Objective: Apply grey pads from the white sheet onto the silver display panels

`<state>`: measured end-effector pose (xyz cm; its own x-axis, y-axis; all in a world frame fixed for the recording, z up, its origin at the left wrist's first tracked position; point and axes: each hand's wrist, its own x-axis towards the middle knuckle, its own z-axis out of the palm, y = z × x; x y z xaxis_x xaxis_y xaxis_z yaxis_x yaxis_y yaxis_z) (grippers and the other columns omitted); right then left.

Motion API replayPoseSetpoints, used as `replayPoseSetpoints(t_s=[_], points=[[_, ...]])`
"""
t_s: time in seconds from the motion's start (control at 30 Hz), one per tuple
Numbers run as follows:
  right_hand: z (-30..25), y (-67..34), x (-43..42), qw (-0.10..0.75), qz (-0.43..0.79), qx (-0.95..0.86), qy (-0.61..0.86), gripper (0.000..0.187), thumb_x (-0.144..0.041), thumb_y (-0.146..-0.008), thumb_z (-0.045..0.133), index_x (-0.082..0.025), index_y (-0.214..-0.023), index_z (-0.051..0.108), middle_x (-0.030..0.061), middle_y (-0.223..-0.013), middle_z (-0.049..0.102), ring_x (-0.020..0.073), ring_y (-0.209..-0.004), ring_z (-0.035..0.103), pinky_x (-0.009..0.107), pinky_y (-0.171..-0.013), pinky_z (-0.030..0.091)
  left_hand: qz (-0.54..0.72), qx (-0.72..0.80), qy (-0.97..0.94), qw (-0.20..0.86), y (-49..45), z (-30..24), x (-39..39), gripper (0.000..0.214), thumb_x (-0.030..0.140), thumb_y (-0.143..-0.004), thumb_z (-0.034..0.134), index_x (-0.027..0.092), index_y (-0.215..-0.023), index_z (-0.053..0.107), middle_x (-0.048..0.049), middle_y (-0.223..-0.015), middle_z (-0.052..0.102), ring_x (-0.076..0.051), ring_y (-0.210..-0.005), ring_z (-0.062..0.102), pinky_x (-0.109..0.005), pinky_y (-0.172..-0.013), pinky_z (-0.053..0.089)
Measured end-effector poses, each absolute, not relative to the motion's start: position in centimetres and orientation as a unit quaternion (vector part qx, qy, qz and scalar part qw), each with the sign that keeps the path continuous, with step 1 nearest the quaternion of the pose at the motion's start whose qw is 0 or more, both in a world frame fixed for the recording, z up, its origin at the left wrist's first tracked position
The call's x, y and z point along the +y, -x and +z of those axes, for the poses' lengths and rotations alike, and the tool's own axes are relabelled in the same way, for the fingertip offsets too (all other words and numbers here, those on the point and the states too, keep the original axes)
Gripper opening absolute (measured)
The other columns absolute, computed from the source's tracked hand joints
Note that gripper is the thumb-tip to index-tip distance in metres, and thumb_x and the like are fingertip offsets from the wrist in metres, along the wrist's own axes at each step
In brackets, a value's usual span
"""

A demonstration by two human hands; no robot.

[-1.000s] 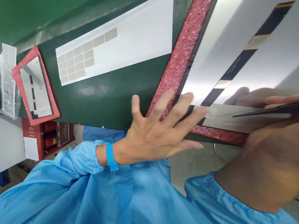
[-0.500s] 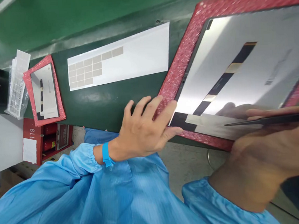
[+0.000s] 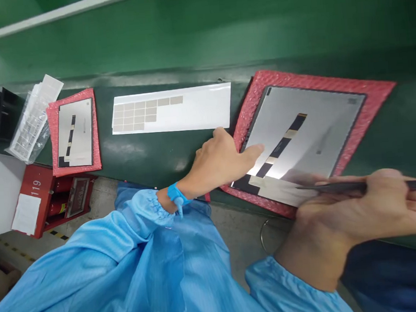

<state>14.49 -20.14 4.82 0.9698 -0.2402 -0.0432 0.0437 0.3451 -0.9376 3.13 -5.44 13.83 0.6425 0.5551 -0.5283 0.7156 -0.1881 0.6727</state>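
Beneath left fingertips (image 3: pixel 258 151): silver rectangular display panel (image 3: pixel 310 128), steadied on red foam mat (image 3: pixel 376 95).
Left hand (image 3: pixel 217 162): fingers loosely together, holding nothing.
Right hand (image 3: pixel 342 217): fingers narrowly pinching slim black tweezers (image 3: pixel 340 189).

Speckled red foam mat (image 3: pixel 317 77), silver panel (image 3: pixel 316 118), black-and-gold stripe (image 3: pixel 279 148)

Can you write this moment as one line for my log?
left hand: fingers over panel | right hand: holds tweezers | panel: on red foam
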Motion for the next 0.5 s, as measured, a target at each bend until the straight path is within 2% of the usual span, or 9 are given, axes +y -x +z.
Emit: replayPoseSetpoints(t_s=[0.07,0.17,0.23,0.27,0.37,0.5], points=[[4.6,-14.7,-20.2,0.813,-0.086,0.100,0.566,0.020,0.000,-0.077,0.035,-0.019,-0.070,0.031,-0.0062,-0.057,0.023,0.0145,-0.037,0.038,0.034,-0.037,0.051,-0.091,0.400,-0.774,0.483,-3.9,13.3,-4.9,0.059,0.066,-0.099,0.064,0.017,-0.131,0.058,-0.0212,-0.136,0.075,-0.039,-0.126,0.073,-0.042,-0.097,0.058],[4.9,-14.7,-20.0,0.801,-0.082,0.145,0.575,0.018,-0.001,-0.079,0.033,-0.018,-0.075,0.033,-0.0058,-0.057,0.029,0.0162,-0.040,0.044,0.028,-0.038,0.048,-0.086,0.356,-0.774,0.516,-5.0,12.1,-4.6,0.042,0.062,-0.097,0.067,0.020,-0.096,0.068,-0.0149,-0.106,0.079,-0.033,-0.103,0.077,-0.037,-0.085,0.057],[4.9,-14.5,-20.0,0.800,-0.057,0.157,0.576,0.013,-0.004,-0.081,0.040,-0.017,-0.080,0.038,-0.0048,-0.060,0.038,0.0171,-0.043,0.048,0.028,-0.041,0.049,-0.052,0.342,-0.761,0.549,-5.7,11.4,-4.7,0.038,0.053,-0.095,0.070,0.021,-0.075,0.064,-0.0085,-0.084,0.073,-0.027,-0.089,0.073,-0.034,-0.081,0.054],[4.8,-14.5,-20.1,0.805,-0.043,0.151,0.572,0.011,-0.008,-0.083,0.047,-0.016,-0.083,0.040,-0.0041,-0.062,0.042,0.0165,-0.045,0.049,0.029,-0.044,0.052,-0.028,0.339,-0.755,0.561,-6.0,11.0,-4.8,0.036,0.047,-0.094,0.070,0.020,-0.071,0.063,-0.0061,-0.078,0.070,-0.025,-0.085,0.071,-0.033,-0.081,0.052],[4.3,-14.9,-20.9,0.824,-0.011,0.136,0.551,0.023,-0.023,-0.085,0.063,-0.016,-0.090,0.041,-0.0035,-0.067,0.046,0.0125,-0.052,0.049,0.030,-0.055,0.059,0.032,0.313,-0.743,0.591,-6.5,10.2,-5.4,0.024,0.034,-0.095,0.065,0.018,-0.078,0.068,-0.0030,-0.080,0.070,-0.022,-0.085,0.067,-0.030,-0.083,0.050],[5.1,-15.9,-23.4,0.831,0.024,0.151,0.534,0.029,-0.033,-0.101,0.060,-0.015,-0.091,0.039,-0.0034,-0.072,0.042,0.0065,-0.059,0.044,0.022,-0.066,0.057,0.085,0.290,-0.713,0.633,-5.2,10.3,-5.4,0.019,0.028,-0.097,0.059,0.015,-0.095,0.073,-0.0031,-0.094,0.074,-0.019,-0.091,0.066,-0.028,-0.085,0.051]])
